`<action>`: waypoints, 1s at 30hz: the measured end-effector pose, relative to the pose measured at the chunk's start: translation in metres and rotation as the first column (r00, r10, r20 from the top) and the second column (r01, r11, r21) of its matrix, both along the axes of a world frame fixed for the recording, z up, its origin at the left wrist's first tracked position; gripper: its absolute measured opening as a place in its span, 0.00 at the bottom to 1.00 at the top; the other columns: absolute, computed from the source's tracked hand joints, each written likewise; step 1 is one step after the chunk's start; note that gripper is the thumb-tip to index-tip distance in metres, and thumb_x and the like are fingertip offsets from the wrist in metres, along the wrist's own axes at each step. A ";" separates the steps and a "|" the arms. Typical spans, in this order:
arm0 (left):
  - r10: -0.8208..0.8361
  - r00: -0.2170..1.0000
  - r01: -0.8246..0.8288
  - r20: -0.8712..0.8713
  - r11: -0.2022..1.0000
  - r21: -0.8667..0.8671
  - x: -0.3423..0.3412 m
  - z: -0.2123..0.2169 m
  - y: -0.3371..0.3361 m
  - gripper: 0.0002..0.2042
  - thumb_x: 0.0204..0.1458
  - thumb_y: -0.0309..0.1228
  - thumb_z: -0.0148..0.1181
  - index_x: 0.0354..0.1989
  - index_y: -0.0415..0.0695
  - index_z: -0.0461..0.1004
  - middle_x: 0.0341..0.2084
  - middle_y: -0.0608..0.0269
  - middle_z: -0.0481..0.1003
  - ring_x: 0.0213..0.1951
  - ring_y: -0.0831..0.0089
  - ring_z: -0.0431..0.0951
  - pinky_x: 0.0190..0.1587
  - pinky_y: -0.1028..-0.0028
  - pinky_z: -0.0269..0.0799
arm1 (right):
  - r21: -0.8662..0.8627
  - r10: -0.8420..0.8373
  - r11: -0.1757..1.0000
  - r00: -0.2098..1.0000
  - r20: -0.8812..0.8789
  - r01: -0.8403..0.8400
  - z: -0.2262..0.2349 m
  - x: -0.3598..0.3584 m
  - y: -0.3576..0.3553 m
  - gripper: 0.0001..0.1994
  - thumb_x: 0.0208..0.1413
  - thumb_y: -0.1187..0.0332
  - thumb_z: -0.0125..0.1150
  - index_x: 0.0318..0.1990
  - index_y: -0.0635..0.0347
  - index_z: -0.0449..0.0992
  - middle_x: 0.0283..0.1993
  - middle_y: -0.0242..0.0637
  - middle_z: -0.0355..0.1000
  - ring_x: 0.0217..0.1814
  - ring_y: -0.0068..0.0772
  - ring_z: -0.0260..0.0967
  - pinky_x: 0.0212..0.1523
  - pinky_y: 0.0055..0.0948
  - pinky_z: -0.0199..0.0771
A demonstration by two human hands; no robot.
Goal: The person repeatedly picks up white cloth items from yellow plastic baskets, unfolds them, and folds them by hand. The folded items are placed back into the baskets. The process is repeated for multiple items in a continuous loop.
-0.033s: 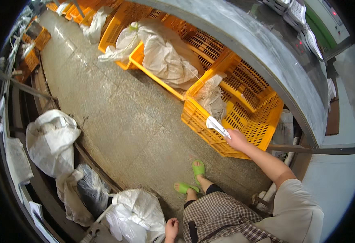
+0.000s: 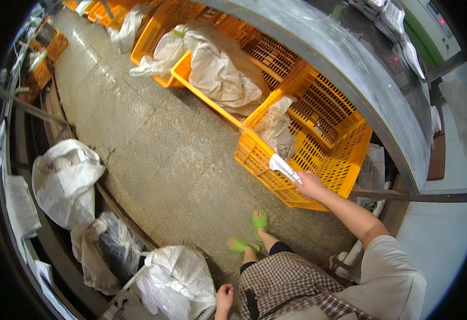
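My right hand reaches out to the near side of a yellow plastic crate. Its fingers are closed on a flat, narrow white piece with dark lines, whose exact kind I cannot make out. That piece lies across the crate's side rim. Inside the crate, close to the piece, is a crumpled beige sack with frayed threads. Down by my apron, my left hand hangs with its fingers curled and nothing visible in them. It is nearest a white sack.
Another yellow crate holds a large whitish sack. Above the crates runs a grey metal table edge, with white shoe-like pieces beyond it. An open white sack and a dark plastic-wrapped bundle stand at left.
The view has shifted very slightly. Both hands and the white piece keep nearly the same places.
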State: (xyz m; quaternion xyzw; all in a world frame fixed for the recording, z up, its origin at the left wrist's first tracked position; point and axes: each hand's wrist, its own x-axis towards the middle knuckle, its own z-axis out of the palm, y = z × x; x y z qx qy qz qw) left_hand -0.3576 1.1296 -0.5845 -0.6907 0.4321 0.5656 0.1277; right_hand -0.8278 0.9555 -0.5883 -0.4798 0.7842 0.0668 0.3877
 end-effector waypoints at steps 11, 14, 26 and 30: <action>0.426 0.764 -0.531 -0.485 0.842 -0.096 -0.079 -0.148 -0.091 0.24 0.55 0.35 0.52 0.58 0.39 0.56 0.44 0.60 0.69 0.43 0.69 0.70 0.48 0.71 0.65 | 0.007 0.255 0.964 0.936 0.243 -0.264 -0.173 0.224 0.049 0.22 0.43 0.61 0.62 0.44 0.62 0.64 0.40 0.49 0.70 0.46 0.50 0.66 0.42 0.43 0.68; 0.762 0.417 -0.769 -0.497 0.587 0.255 -0.088 -0.195 -0.119 0.21 0.57 0.37 0.49 0.55 0.40 0.57 0.43 0.61 0.69 0.43 0.70 0.69 0.48 0.71 0.64 | 0.009 0.214 0.963 0.785 0.582 -0.269 -0.187 0.240 0.036 0.27 0.43 0.59 0.64 0.49 0.60 0.64 0.49 0.49 0.67 0.52 0.52 0.63 0.49 0.43 0.66; 0.860 0.221 -0.946 -0.459 0.304 0.115 0.010 -0.260 -0.137 0.09 0.58 0.30 0.46 0.44 0.42 0.62 0.32 0.67 0.68 0.33 0.78 0.67 0.37 0.74 0.64 | -0.122 -0.206 0.933 0.779 0.592 0.340 -0.235 0.274 -0.135 0.25 0.48 0.65 0.62 0.55 0.59 0.65 0.62 0.50 0.52 0.63 0.47 0.51 0.62 0.37 0.54; 0.832 0.404 -0.899 -0.379 0.439 0.005 0.033 -0.255 -0.132 0.17 0.54 0.29 0.52 0.51 0.39 0.60 0.41 0.58 0.69 0.42 0.70 0.69 0.46 0.71 0.65 | 0.137 -0.379 0.747 0.247 0.892 0.650 -0.214 0.273 -0.132 0.19 0.52 0.67 0.58 0.51 0.65 0.67 0.53 0.43 0.64 0.54 0.36 0.61 0.57 0.30 0.58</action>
